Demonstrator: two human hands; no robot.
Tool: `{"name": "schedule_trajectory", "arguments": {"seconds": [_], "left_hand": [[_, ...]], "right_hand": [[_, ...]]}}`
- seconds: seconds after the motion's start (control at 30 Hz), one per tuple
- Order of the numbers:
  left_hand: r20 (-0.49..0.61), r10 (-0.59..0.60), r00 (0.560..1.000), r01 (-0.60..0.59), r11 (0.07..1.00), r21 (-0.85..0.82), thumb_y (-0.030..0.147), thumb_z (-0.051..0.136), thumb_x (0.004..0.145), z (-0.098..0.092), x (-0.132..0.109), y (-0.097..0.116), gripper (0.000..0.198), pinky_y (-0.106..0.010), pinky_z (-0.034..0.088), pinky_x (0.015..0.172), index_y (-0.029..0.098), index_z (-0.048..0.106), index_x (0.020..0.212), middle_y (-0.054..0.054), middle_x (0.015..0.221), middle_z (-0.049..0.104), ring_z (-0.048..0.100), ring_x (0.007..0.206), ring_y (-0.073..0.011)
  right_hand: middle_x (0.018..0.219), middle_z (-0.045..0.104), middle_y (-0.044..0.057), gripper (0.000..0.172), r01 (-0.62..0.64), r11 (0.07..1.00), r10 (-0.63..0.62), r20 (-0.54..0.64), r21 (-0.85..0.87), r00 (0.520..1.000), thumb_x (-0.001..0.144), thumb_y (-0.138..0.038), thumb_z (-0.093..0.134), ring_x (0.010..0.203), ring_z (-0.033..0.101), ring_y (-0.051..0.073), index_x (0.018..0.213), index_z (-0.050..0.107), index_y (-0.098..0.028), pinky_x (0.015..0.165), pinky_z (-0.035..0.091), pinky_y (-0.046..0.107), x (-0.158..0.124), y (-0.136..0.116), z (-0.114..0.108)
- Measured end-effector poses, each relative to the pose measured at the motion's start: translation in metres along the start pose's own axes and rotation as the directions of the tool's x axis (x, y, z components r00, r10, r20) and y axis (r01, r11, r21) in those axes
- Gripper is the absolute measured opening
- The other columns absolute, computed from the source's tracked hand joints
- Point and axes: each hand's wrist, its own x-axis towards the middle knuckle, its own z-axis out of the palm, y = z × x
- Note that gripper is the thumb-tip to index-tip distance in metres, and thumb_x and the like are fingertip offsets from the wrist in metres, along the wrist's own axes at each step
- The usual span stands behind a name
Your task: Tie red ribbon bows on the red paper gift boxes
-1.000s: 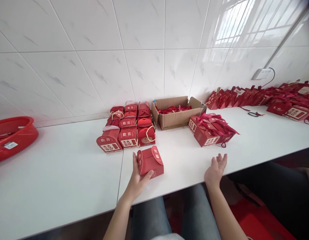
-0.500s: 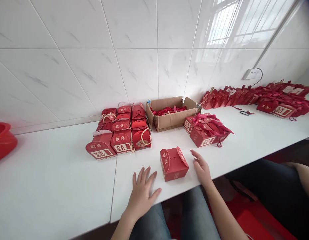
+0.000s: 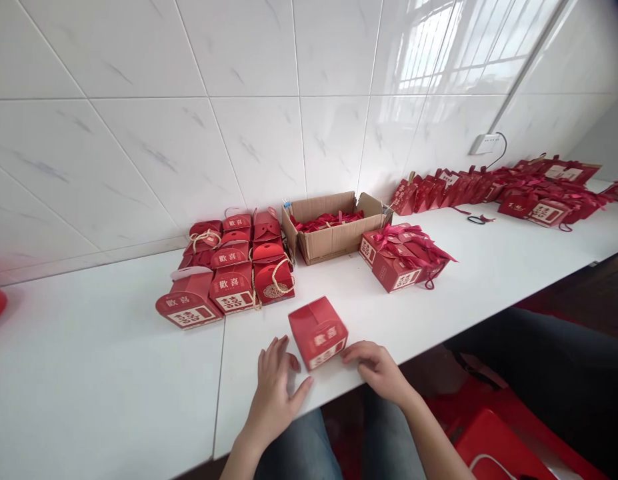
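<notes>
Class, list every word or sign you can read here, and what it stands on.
"歡喜": several grouped boxes at left.
"囍": two front grouped boxes, the ribboned boxes and the far-right boxes.
Lone box: lettering too blurred.
Far-right boxes' other lettering: too small.

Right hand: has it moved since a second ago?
Yes: the right hand has moved left, closer to the tabletop seam and to the red box between the hands.

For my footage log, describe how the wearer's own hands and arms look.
The left hand and right hand are both bare: no gloves, and no ring, watch or bracelet shows. The left forearm and right forearm are uncovered as far as the picture shows, with no sleeve or marking visible.
</notes>
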Motion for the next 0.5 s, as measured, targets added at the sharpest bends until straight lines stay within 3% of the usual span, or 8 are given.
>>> {"name": "schedule_trajectory", "arguments": {"seconds": [0.13,0.27,0.37,0.5], "left_hand": [[-0.028,-0.046,0.999,0.044,0.997,-0.062,0.04,0.055,0.083,0.0,0.0,0.001,0.037,-0.057,0.033,0.105,0.022,0.052,0.115,-0.014,0.142,0.035,0.025,0.137,-0.0316],[0.008,-0.025,1.0,0.026,0.991,-0.128,0.038,0.053,0.085,-0.007,-0.002,0.003,0.02,-0.056,0.03,0.108,0.022,0.063,0.081,-0.006,0.147,0.033,0.016,0.14,-0.0313],[0.045,-0.006,0.999,0.014,0.986,-0.165,0.039,0.053,0.085,-0.014,-0.005,0.005,0.03,-0.062,0.019,0.11,0.02,0.065,0.065,0.004,0.155,0.015,-0.004,0.143,-0.0343],[0.081,0.004,0.997,0.012,0.982,-0.191,0.04,0.054,0.085,-0.017,-0.006,0.007,0.024,-0.064,0.015,0.11,0.025,0.072,0.087,0.005,0.156,0.007,-0.013,0.141,-0.034]], "right_hand": [[0.091,0.069,0.006,0.028,-0.082,0.992,0.099,-0.192,0.091,0.976,0.07,-0.015,0.045,0.09,0.063,0.023,0.086,0.067,-0.019,0.083,0.048,0.037,0.004,0.006,-0.002],[0.098,0.068,0.008,0.024,-0.135,0.968,0.2,-0.327,0.21,0.924,0.072,-0.024,0.051,0.095,0.062,0.025,0.091,0.065,-0.019,0.087,0.047,0.041,0.022,0.013,0.003],[0.115,0.065,0.007,0.034,-0.136,0.95,0.22,-0.294,0.282,0.93,0.073,-0.026,0.048,0.109,0.058,0.024,0.103,0.065,-0.022,0.094,0.043,0.041,0.046,0.01,0.01],[0.12,0.063,0.005,0.051,-0.125,0.919,0.197,-0.161,0.374,0.967,0.069,-0.021,0.046,0.115,0.055,0.023,0.117,0.059,-0.027,0.092,0.042,0.038,0.071,0.0,0.011]]}}
